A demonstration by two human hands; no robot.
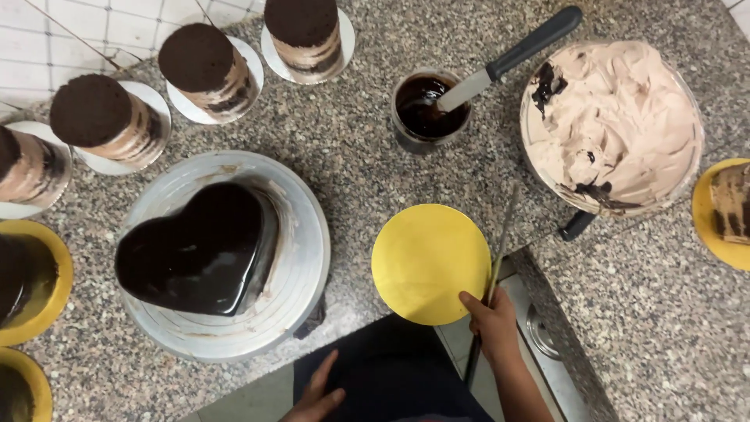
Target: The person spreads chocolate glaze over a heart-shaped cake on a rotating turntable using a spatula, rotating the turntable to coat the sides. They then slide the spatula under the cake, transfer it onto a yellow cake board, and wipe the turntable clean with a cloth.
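Note:
My right hand point(492, 322) grips a long thin spatula point(500, 242) and a round yellow cake board point(430, 263) at the counter's front edge, the blade lying along the board's right rim. My left hand point(316, 395) hangs low by my dark apron, fingers apart, holding nothing. Left of the board, a heart-shaped cake point(195, 250) with glossy dark chocolate glaze sits on a grey turntable point(301, 266).
Several tall layered chocolate cakes point(207, 70) stand on white boards along the back. A cup of dark chocolate sauce point(426, 109) holds a black-handled knife. A large bowl of light brown cream point(617, 125) sits at right. More cakes on yellow boards point(723, 203) lie at both edges.

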